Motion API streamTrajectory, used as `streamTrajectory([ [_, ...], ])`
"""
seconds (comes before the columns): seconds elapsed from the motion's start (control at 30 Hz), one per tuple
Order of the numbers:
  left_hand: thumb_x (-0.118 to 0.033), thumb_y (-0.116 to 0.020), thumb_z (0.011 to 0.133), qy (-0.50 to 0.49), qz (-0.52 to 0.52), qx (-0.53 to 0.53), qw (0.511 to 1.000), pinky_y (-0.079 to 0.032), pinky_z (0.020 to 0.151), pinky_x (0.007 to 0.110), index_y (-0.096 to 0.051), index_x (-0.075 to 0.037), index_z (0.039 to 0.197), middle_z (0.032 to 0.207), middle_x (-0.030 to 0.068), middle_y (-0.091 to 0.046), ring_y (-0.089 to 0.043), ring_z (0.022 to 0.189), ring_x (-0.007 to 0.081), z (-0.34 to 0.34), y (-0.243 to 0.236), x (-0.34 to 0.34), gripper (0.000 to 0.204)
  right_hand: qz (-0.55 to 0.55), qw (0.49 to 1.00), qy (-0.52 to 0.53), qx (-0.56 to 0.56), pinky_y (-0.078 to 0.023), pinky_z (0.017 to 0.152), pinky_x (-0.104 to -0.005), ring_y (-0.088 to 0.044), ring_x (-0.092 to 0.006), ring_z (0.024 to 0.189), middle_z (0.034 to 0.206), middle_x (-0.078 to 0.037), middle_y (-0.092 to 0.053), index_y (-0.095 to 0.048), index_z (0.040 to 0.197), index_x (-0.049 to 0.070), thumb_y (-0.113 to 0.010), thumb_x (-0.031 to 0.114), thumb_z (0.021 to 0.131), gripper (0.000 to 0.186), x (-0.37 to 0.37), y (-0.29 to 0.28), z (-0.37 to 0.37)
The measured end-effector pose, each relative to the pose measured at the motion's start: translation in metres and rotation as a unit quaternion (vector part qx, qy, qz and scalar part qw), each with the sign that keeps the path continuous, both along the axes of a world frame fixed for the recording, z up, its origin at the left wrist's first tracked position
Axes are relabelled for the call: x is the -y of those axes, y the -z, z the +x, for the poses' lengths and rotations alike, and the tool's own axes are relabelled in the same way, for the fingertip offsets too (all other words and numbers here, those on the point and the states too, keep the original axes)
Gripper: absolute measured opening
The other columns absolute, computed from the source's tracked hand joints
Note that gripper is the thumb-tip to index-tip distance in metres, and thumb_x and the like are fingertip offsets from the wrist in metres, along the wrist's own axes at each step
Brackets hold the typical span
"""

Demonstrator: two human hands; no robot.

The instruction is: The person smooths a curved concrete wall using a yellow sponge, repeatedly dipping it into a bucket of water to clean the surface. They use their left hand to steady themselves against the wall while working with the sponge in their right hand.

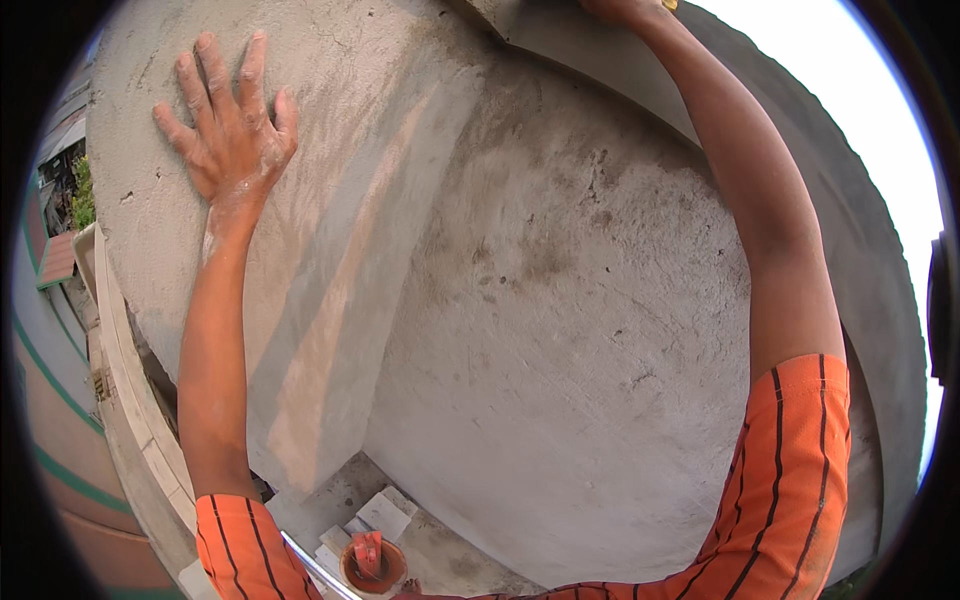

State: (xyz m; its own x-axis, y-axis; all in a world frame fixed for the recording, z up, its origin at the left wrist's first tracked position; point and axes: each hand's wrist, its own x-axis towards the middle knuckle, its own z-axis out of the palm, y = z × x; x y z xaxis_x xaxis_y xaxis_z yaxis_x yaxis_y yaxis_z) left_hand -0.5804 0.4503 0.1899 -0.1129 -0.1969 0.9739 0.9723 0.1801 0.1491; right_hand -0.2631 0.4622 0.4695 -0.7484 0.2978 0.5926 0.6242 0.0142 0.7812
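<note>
My left hand (232,135) lies flat against a rough grey plastered wall (130,260), fingers spread and dusted with pale powder. Its palm holds nothing. High up, my right hand (628,8) is at the underside of a plastered ledge (600,55), largely cut off by the upper edge of the picture. A small yellow thing (670,4) shows beside it, too little of it to name. The right fingers are out of sight. Between my arms, smoother, darker grey streaks (345,230) run down the plaster near an inner corner.
Below, an orange-brown bucket (388,583) with a red object (367,552) in it stands by pale flat pieces (385,512). A recessed wall face (560,350) fills the middle. At the left, a curved parapet (140,370) borders a drop toward neighbouring buildings.
</note>
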Motion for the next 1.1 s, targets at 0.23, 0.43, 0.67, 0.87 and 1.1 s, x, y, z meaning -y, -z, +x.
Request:
streamTrajectory([
  [0.23,-0.049,-0.057,0.082,-0.114,-0.082,0.073,0.987,-0.009,0.111,0.064,-0.035,-0.037,0.148,0.158,0.0084,-0.030,-0.023,0.147,0.0285,0.016,-0.006,0.006,0.071,-0.045,0.996,0.033,-0.066,-0.050,0.087,-0.0480,-0.065,-0.0321,0.101,0.102,-0.012,-0.070,-0.070,0.111,0.021,-0.057,0.030,0.090,0.026,0.004,-0.016,0.001],
  [0.43,-0.045,-0.059,0.081,-0.094,-0.019,0.017,0.995,-0.022,0.108,0.062,-0.038,-0.039,0.145,0.156,0.0057,-0.033,-0.030,0.143,0.0265,0.004,0.000,0.004,0.068,0.004,0.992,0.107,0.059,-0.048,0.091,-0.0476,-0.064,-0.0320,0.103,0.105,-0.009,-0.069,-0.070,0.108,0.020,-0.055,0.028,0.091,0.024,0.003,0.026,0.011],
  [0.67,-0.025,-0.060,0.078,-0.037,-0.022,0.033,0.999,-0.016,0.115,0.061,-0.052,-0.002,0.128,0.151,0.0239,-0.033,-0.025,0.144,0.0405,0.041,-0.010,0.025,0.056,0.002,0.996,0.072,0.059,-0.052,0.085,-0.0427,-0.065,-0.0285,0.103,0.104,-0.007,-0.069,-0.069,0.095,0.017,-0.058,0.024,0.088,0.015,0.010,0.037,-0.012],
  [0.87,-0.022,-0.063,0.073,-0.010,0.026,0.005,1.000,-0.014,0.115,0.064,-0.055,-0.004,0.124,0.151,0.0255,-0.032,-0.023,0.144,0.0406,0.025,-0.008,0.020,0.054,-0.021,0.986,0.166,0.018,-0.053,0.085,-0.0436,-0.066,-0.0290,0.100,0.099,-0.007,-0.070,-0.072,0.092,0.020,-0.061,0.030,0.087,0.016,0.039,0.038,-0.021],
  [1.1,-0.019,-0.061,0.072,-0.029,-0.010,0.003,1.000,-0.015,0.115,0.063,-0.054,-0.006,0.124,0.151,0.0251,-0.032,-0.024,0.144,0.0403,0.027,-0.004,0.019,0.054,0.036,0.975,0.147,0.165,-0.053,0.084,-0.0408,-0.066,-0.0272,0.096,0.096,-0.008,-0.070,-0.072,0.090,0.018,-0.059,0.026,0.086,0.015,-0.017,0.035,0.006],
])
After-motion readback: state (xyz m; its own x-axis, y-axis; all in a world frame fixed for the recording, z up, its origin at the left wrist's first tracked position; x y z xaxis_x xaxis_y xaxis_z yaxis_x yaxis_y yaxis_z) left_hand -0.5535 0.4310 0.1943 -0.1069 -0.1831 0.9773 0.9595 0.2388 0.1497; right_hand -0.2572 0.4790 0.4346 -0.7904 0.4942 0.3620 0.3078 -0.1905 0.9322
